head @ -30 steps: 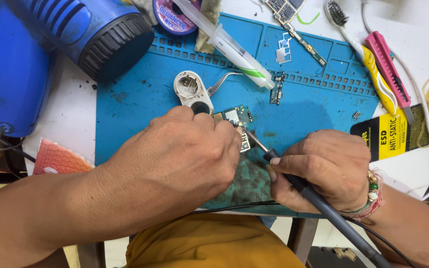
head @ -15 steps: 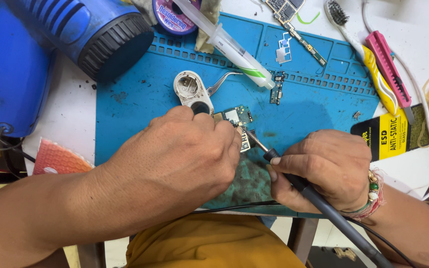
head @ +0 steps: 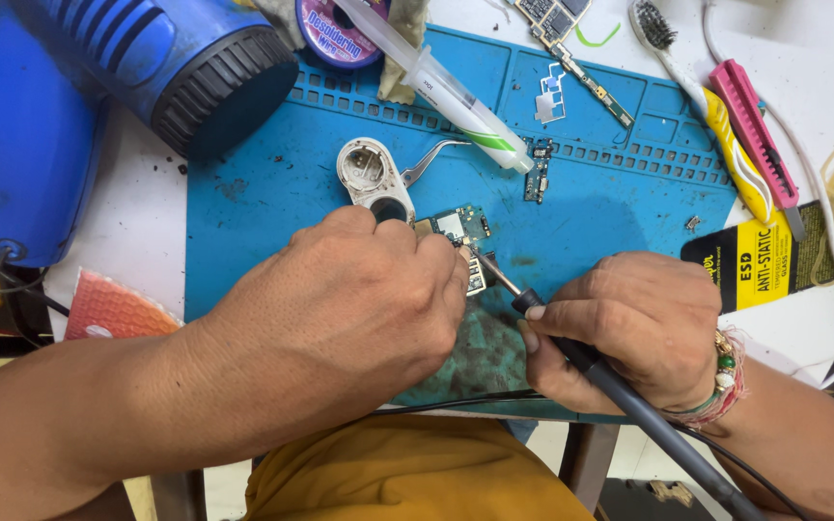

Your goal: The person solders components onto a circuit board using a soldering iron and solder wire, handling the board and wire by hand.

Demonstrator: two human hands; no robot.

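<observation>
Left hand clamped down over a small circuit board on the blue mat, fingers curled, probably pinning it, though the grip itself is hidden. Right hand wrapped around a soldering iron, tip touching the board's edge just beside the left fingertips. Best done with wrists planted on the mat, tip steady on one pad, brief contact, board kept flat. Tweezers and syringe lying further back, heat gun off to the left.
</observation>
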